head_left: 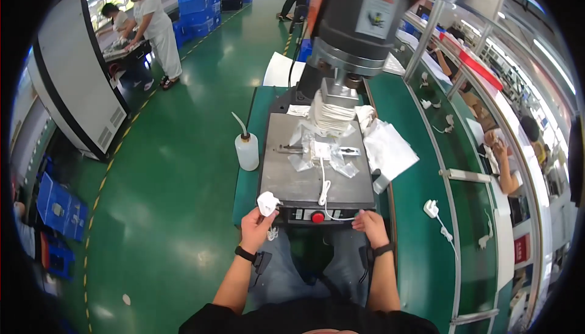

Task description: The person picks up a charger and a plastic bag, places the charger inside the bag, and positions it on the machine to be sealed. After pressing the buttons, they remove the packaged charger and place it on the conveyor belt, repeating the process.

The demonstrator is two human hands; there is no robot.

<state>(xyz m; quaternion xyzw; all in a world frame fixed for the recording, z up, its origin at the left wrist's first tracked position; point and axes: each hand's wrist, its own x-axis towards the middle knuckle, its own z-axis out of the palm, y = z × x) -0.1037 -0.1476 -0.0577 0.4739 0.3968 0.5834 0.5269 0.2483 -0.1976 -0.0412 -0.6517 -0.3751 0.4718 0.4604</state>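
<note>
At the front left corner of the machine's metal base (286, 184), my left hand (255, 229) is closed on a white plug adapter (267, 203). A thin white cord (272, 234) dangles below that hand. My right hand (373, 227) is at the front right corner, its fingers curled at the end of a white cable (332, 213). This cable has a bundled part and runs up to a small white housing (321, 150) in the fixture. Above the housing hangs the press head (334, 111), wrapped in white material. A red button (317, 217) sits on the front panel between my hands.
Left of the base stands a squeeze bottle (247, 151). White sheets or bags (388, 151) lie to its right. Beyond are a green conveyor belt (436, 151) carrying a white plug (431, 208), and people at work. Blue crates (195, 8) are stacked far off.
</note>
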